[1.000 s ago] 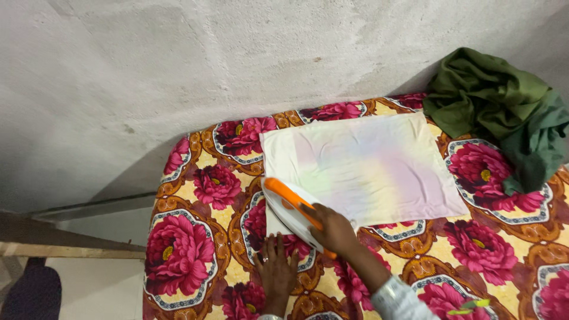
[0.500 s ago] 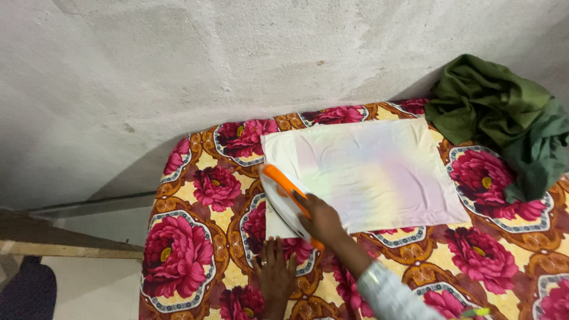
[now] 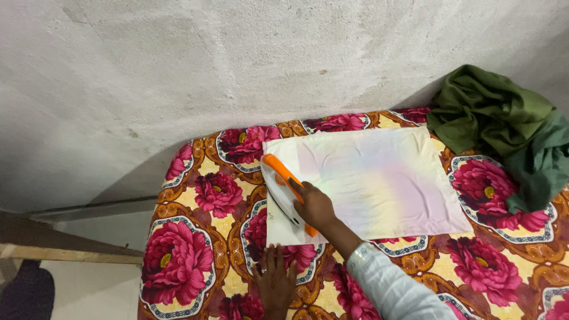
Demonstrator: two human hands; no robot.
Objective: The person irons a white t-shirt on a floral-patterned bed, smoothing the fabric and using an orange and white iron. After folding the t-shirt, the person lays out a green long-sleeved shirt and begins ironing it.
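A pale folded cloth [image 3: 379, 181] with faint pastel tints lies flat on a floral cover [image 3: 189, 261] of red flowers on yellow and brown. A white iron with an orange handle [image 3: 283, 188] rests on the cloth's left edge. My right hand [image 3: 315, 205] grips that handle, its white sleeve reaching in from the lower right. My left hand [image 3: 275, 277] lies flat on the cover, fingers spread, its tips just below the cloth's near left corner.
A heap of dark green fabric [image 3: 504, 127] sits at the back right of the cover. A rough grey wall [image 3: 207, 77] runs behind. The cover's left edge drops to a pale floor [image 3: 89, 290] with a wooden ledge.
My right hand has slid the iron up and slightly left along the cloth's left edge. My left hand has stayed flat below the corner.
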